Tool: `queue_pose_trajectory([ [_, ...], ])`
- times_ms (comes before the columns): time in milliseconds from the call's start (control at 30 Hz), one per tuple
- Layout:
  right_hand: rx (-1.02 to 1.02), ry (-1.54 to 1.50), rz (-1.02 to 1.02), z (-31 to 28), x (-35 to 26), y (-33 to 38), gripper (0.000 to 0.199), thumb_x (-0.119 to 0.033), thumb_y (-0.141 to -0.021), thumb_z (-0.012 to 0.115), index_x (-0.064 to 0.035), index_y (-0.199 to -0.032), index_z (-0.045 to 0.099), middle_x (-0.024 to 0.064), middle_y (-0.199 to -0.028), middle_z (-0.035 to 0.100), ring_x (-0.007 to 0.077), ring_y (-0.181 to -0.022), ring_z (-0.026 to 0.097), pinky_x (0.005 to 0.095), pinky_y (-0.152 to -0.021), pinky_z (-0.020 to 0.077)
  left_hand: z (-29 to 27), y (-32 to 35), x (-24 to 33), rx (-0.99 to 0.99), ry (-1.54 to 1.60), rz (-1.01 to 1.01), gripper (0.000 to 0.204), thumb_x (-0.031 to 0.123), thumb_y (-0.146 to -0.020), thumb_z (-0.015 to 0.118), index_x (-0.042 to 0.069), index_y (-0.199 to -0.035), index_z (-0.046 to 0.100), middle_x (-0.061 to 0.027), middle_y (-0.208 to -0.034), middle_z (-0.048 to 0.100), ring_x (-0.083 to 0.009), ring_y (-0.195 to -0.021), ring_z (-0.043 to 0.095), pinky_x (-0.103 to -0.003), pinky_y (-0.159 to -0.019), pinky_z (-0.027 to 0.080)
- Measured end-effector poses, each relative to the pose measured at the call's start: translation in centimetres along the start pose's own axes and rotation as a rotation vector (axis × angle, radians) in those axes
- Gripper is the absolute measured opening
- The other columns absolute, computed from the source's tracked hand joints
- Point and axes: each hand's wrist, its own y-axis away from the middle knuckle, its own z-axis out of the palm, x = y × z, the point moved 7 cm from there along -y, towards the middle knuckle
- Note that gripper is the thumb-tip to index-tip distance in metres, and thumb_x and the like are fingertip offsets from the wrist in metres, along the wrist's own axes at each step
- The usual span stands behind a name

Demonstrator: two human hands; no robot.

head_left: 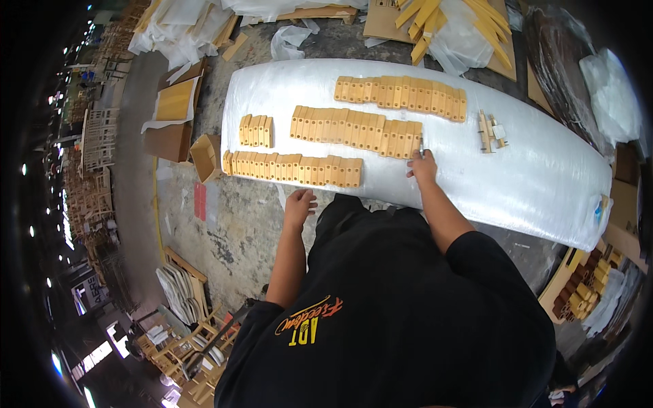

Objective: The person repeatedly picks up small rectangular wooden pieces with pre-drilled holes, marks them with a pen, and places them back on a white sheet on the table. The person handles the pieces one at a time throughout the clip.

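My right hand (423,167) is closed around a slim pen-like tool (422,145), its tip beside the right end of the middle row of wooden blocks (357,129). The blocks are light wood with small dark holes, standing side by side. Near the front edge of the wrapped table, my left hand (300,207) hangs with loosely curled fingers and nothing visible in it. Closest to it is the front row of blocks (292,169). Another row of blocks (401,95) lies at the back, and a short group of blocks (256,131) sits at the left.
Shiny plastic film covers the long table (503,183). A few small pieces with metal and wood parts (490,132) lie at its right. Yellow curved slats (435,24) rest beyond the far edge. An open cardboard box (205,158) stands by the left end.
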Motion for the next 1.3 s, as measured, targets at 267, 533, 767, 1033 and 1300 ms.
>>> queue_pose_trajectory([
  [267,0.378,-0.282,-0.057,-3.2,5.4,4.0,0.045,-0.027,-0.099,0.059,0.0077,-0.126,0.051,0.0202,-0.084,0.072,0.0241,-0.060,0.070,0.0318,-0.036,0.0460,-7.9,-17.5,9.7,0.173,-0.357,0.531,0.043,0.027,-0.091,0.067,-0.006,-0.119,0.064,-0.0227,-0.101,0.072,-0.0371,-0.096,0.070,-0.042,-0.088,0.055],
  [533,0.590,-0.128,0.297,-1.3,12.9,18.9,0.036,-0.029,-0.098,0.057,-0.0016,-0.122,0.054,0.0168,-0.092,0.074,0.0205,-0.044,0.060,0.0320,-0.035,0.0334,-2.7,-22.9,11.2,0.011,-0.624,0.429,0.037,0.026,-0.090,0.063,-0.006,-0.108,0.064,-0.0297,-0.117,0.065,-0.0429,-0.110,0.065,-0.050,-0.095,0.052],
  [767,0.621,-0.207,0.393,0.6,14.7,23.9,0.030,-0.025,-0.098,0.057,-0.0032,-0.118,0.057,0.0160,-0.092,0.074,0.0207,-0.046,0.061,0.0320,-0.036,0.0347,-13.5,-21.5,9.7,0.289,-0.533,0.403,0.049,0.036,-0.091,0.070,-0.003,-0.118,0.059,-0.0248,-0.119,0.062,-0.0420,-0.108,0.066,-0.050,-0.091,0.055],
  [1033,0.484,-0.208,0.287,2.0,11.3,20.7,0.033,-0.028,-0.098,0.058,-0.0011,-0.117,0.060,0.0153,-0.090,0.073,0.0192,-0.047,0.061,0.0310,-0.037,0.0364,-13.9,-21.8,8.2,0.229,-0.869,0.254,0.045,0.036,-0.093,0.070,0.000,-0.117,0.059,-0.0209,-0.121,0.062,-0.0391,-0.107,0.068,-0.052,-0.087,0.058],
  [1300,0.366,-0.162,0.134,1.8,6.1,16.9,0.030,-0.027,-0.098,0.060,-0.0013,-0.114,0.062,0.0163,-0.089,0.073,0.0181,-0.042,0.058,0.0292,-0.034,0.0337,-12.9,-21.0,7.8,0.233,-0.527,0.468,0.043,0.031,-0.091,0.068,-0.001,-0.118,0.056,-0.0227,-0.103,0.071,-0.0424,-0.099,0.069,-0.050,-0.086,0.056],
])
